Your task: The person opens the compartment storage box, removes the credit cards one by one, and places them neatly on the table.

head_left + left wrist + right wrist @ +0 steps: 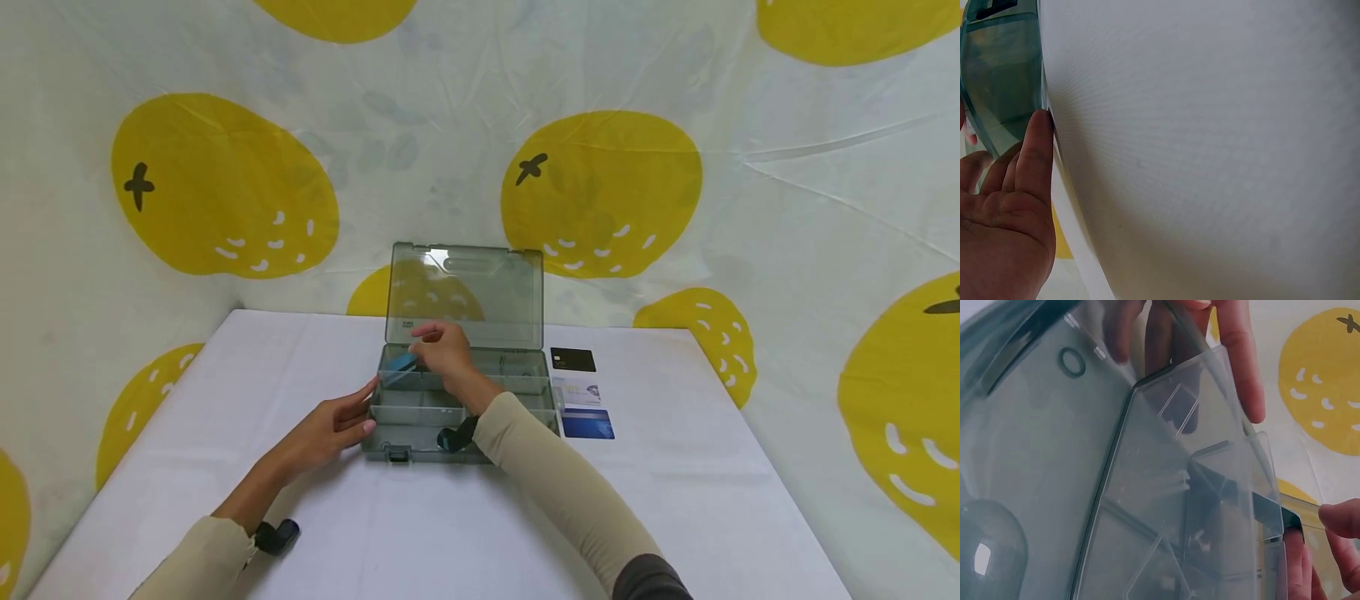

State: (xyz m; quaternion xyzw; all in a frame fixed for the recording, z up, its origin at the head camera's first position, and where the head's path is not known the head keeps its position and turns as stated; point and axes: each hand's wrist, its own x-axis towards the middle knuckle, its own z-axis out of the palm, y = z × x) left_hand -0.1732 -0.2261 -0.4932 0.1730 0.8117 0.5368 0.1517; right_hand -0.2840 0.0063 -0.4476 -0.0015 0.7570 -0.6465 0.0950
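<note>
A clear grey-green plastic box [416, 436] with divided compartments lies on the table, its lid [495, 292] raised at the back. My right hand [446, 354] reaches over the box and pinches a blue card [398, 367] tilted at the back left compartment. From the right wrist view, the card [1270, 514] shows partly behind the clear dividers, with fingertips [1341, 519] at its edge. Along the box's left side rests my left hand [322, 433], fingers extended against the wall. The left wrist view has those fingers [1036, 150] touching the box's outside.
Right of the box, three cards lie in a column on the white table [690, 483]: a black card [573, 359], a whitish card [579, 391] and a blue card [588, 423]. A cloth with yellow fruit prints [600, 192] hangs behind.
</note>
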